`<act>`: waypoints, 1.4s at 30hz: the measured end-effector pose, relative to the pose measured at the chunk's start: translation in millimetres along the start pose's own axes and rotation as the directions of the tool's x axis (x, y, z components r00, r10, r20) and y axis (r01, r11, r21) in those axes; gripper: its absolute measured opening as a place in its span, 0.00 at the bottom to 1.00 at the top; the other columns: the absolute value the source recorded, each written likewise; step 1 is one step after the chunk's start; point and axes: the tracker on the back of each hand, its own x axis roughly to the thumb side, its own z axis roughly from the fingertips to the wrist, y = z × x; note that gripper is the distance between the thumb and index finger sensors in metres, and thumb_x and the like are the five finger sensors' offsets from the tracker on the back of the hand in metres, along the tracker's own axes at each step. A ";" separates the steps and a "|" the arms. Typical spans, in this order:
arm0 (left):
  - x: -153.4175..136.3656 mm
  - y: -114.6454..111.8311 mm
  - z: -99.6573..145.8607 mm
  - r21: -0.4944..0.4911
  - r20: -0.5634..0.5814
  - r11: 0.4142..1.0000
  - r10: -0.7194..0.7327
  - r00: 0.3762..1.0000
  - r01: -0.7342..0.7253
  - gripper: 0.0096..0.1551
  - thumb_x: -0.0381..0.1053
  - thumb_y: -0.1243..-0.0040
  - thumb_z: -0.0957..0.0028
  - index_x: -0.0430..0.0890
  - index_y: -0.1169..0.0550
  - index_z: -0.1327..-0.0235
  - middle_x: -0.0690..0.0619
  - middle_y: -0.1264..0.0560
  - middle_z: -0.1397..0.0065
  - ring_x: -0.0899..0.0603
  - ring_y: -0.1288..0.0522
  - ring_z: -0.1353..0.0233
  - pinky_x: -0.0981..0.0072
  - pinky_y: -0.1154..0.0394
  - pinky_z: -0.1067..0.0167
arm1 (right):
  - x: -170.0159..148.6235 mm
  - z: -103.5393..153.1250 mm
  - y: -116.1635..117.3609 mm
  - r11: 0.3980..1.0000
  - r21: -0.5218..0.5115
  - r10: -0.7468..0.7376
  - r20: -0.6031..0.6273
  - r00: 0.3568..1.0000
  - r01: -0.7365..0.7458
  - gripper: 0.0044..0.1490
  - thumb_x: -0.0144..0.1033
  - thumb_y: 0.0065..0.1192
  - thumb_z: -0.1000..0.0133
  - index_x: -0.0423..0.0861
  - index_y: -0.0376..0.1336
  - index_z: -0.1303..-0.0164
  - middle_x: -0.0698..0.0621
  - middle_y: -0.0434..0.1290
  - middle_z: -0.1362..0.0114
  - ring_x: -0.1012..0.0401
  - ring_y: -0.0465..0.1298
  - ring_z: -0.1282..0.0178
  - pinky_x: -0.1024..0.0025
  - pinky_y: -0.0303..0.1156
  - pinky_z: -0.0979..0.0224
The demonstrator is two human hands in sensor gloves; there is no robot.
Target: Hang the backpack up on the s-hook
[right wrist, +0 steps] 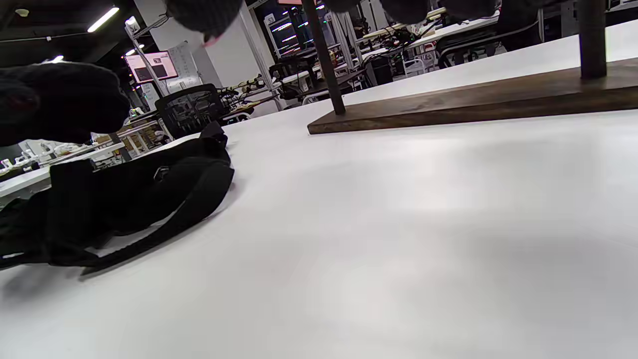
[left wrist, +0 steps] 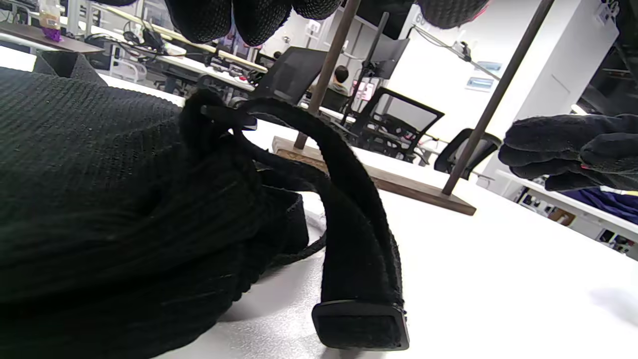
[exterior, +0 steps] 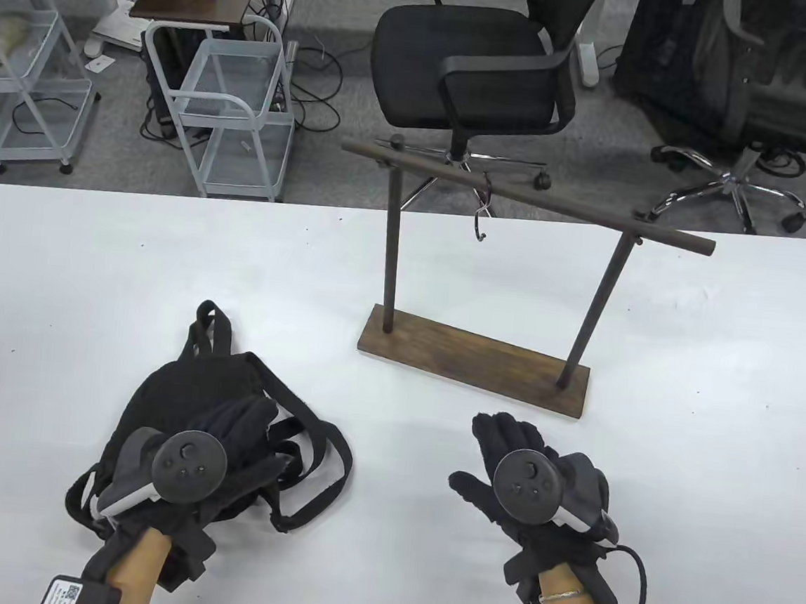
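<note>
Nearest the viewer, the left hand [exterior: 222, 434] lies over the black backpack [exterior: 177, 388], which sits flat on the white worktop [exterior: 95, 275] at its near left; whether its fingers [left wrist: 234, 20] are clenched on the fabric or only resting there cannot be told, since the tracker hides them from above and the left wrist view shows only their tips hanging just over the bag. The backpack's straps [exterior: 323, 450] loop out loosely to its right, one ending in a flat plastic buckle [left wrist: 361, 324] that rests on the worktop, and a small top loop [exterior: 211, 320] points away from the viewer. Well apart to the right, the right hand [exterior: 522, 467] hovers palm down with its fingers [exterior: 501, 430] spread and released, grasping nothing. Just beyond both hands stands a dark wooden rack [exterior: 475, 365]: a flat base, two upright posts and a crossbar [exterior: 525, 196] across the top. From the middle of that bar a small s-hook [exterior: 482, 214] hangs free, with nothing on it. Past the far edge of the worktop are a black office chair [exterior: 473, 68], white wire carts [exterior: 229, 110] and cables on a grey floor.
</note>
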 end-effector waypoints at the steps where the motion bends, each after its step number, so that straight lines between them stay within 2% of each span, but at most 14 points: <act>1: -0.3 0.0 -0.1 -0.003 -0.004 1.000 -0.005 1.000 0.005 0.46 0.65 0.60 0.35 0.39 0.48 0.12 0.36 0.43 0.11 0.24 0.42 0.15 0.21 0.44 0.30 | 0.5 -0.1 0.1 1.000 0.002 0.006 0.002 1.000 -0.006 0.54 0.56 0.48 0.32 0.29 0.42 0.12 0.23 0.48 0.12 0.24 0.52 0.19 0.23 0.54 0.28; 7: -9.3 0.6 -2.0 0.016 -0.113 0.998 -0.055 0.992 0.057 0.42 0.62 0.58 0.34 0.40 0.46 0.13 0.36 0.42 0.12 0.25 0.41 0.16 0.22 0.44 0.30 | 0.4 -1.1 0.8 1.000 0.003 -0.008 0.007 1.000 0.008 0.54 0.55 0.48 0.32 0.28 0.43 0.12 0.23 0.48 0.12 0.23 0.52 0.20 0.23 0.55 0.29; 11: -36.8 3.9 0.9 0.009 -0.375 0.979 -0.184 0.908 0.202 0.42 0.59 0.57 0.33 0.38 0.47 0.13 0.34 0.45 0.12 0.22 0.45 0.16 0.21 0.45 0.31 | 1.0 -1.4 1.0 1.000 0.009 -0.001 0.004 1.000 0.001 0.54 0.55 0.48 0.31 0.27 0.43 0.12 0.22 0.49 0.13 0.24 0.53 0.20 0.23 0.55 0.29; 14: -65.3 2.3 7.0 -0.104 -0.559 0.964 -0.261 0.787 0.245 0.47 0.61 0.56 0.34 0.35 0.52 0.13 0.30 0.50 0.11 0.19 0.50 0.16 0.19 0.46 0.31 | 1.4 -1.1 0.8 1.000 0.004 0.006 0.004 1.000 -0.006 0.54 0.55 0.48 0.31 0.27 0.43 0.12 0.22 0.49 0.13 0.24 0.53 0.20 0.23 0.55 0.29; 17: -96.1 -6.0 16.5 -0.252 -0.662 0.958 -0.276 0.697 0.140 0.53 0.62 0.56 0.34 0.31 0.59 0.14 0.25 0.56 0.12 0.15 0.54 0.17 0.18 0.48 0.31 | 1.4 -1.1 1.0 1.000 -0.003 0.012 0.003 1.000 -0.012 0.53 0.54 0.48 0.31 0.26 0.43 0.12 0.22 0.49 0.13 0.24 0.54 0.20 0.24 0.56 0.29; 21: -120.4 -18.8 29.9 -0.384 -0.738 0.921 -0.266 0.620 -0.063 0.57 0.64 0.56 0.35 0.28 0.63 0.17 0.21 0.56 0.13 0.17 0.45 0.17 0.20 0.44 0.31 | 0.3 -3.6 4.9 1.000 0.021 0.007 -0.007 1.000 -0.007 0.53 0.54 0.48 0.31 0.26 0.43 0.12 0.21 0.49 0.13 0.24 0.54 0.19 0.24 0.56 0.29; 23: -125.6 -20.7 31.8 -0.335 -0.751 0.931 -0.171 0.638 -0.144 0.57 0.62 0.54 0.36 0.25 0.61 0.18 0.26 0.45 0.14 0.23 0.35 0.21 0.23 0.40 0.31 | 0.4 -5.7 7.5 0.999 0.038 0.005 -0.006 1.000 -0.004 0.53 0.54 0.48 0.31 0.26 0.43 0.12 0.21 0.49 0.13 0.24 0.54 0.20 0.24 0.56 0.29; 25: -125.8 -17.1 31.0 -0.320 -0.754 0.943 -0.194 0.627 -0.092 0.57 0.60 0.50 0.37 0.25 0.58 0.17 0.30 0.38 0.18 0.30 0.28 0.27 0.26 0.36 0.31 | 1.3 -6.6 8.6 0.999 0.044 0.005 -0.001 1.000 -0.005 0.53 0.54 0.48 0.31 0.26 0.43 0.12 0.22 0.49 0.13 0.24 0.54 0.20 0.24 0.56 0.29; 27: -126.9 -16.3 30.2 -0.336 -0.747 0.938 -0.208 0.632 -0.088 0.55 0.58 0.47 0.39 0.26 0.54 0.17 0.42 0.29 0.26 0.40 0.22 0.35 0.32 0.31 0.32 | 2.0 -6.8 9.2 0.999 0.045 0.005 0.003 1.000 -0.005 0.53 0.54 0.48 0.31 0.26 0.43 0.12 0.22 0.50 0.13 0.24 0.54 0.20 0.24 0.56 0.29; 30: -126.8 -13.1 31.2 -0.298 -0.769 0.930 -0.102 0.631 -0.213 0.49 0.56 0.45 0.38 0.29 0.48 0.17 0.47 0.26 0.33 0.44 0.22 0.40 0.33 0.31 0.32 | 3.1 -7.0 10.0 0.999 0.050 0.006 0.009 1.000 -0.007 0.53 0.54 0.48 0.31 0.26 0.43 0.12 0.22 0.50 0.13 0.24 0.54 0.20 0.24 0.56 0.29; 34: -116.3 6.4 30.4 -0.146 -0.719 0.979 -0.007 0.695 -0.142 0.38 0.49 0.46 0.35 0.35 0.42 0.18 0.48 0.26 0.36 0.43 0.23 0.43 0.31 0.33 0.32 | 3.4 -6.9 9.5 0.999 0.036 -0.008 0.012 1.000 0.007 0.53 0.54 0.48 0.31 0.26 0.43 0.12 0.22 0.50 0.13 0.24 0.55 0.20 0.24 0.56 0.29; 37: -99.9 21.6 27.1 0.046 -0.595 0.992 0.123 0.794 -0.119 0.32 0.46 0.47 0.34 0.40 0.40 0.19 0.47 0.26 0.36 0.42 0.24 0.43 0.28 0.36 0.32 | 4.6 -6.7 9.0 0.999 0.025 -0.036 0.021 0.999 0.036 0.53 0.54 0.47 0.31 0.26 0.43 0.13 0.22 0.50 0.13 0.25 0.55 0.20 0.25 0.56 0.29; 39: -82.2 28.9 23.4 0.195 -0.413 0.971 0.207 0.887 -0.136 0.30 0.45 0.47 0.34 0.44 0.39 0.21 0.47 0.27 0.36 0.41 0.25 0.42 0.28 0.37 0.31 | 6.7 -6.3 8.0 0.998 0.015 -0.068 0.035 0.997 0.067 0.53 0.54 0.46 0.30 0.25 0.42 0.12 0.21 0.49 0.13 0.24 0.54 0.20 0.25 0.56 0.28; 42: -52.0 31.8 17.3 0.331 -0.208 0.926 0.262 0.942 -0.184 0.27 0.44 0.46 0.35 0.49 0.37 0.23 0.47 0.28 0.35 0.41 0.26 0.41 0.28 0.38 0.30 | 11.0 -5.4 6.3 0.990 -0.023 -0.139 0.056 0.989 0.140 0.55 0.55 0.45 0.30 0.24 0.40 0.13 0.21 0.47 0.13 0.24 0.53 0.20 0.24 0.55 0.28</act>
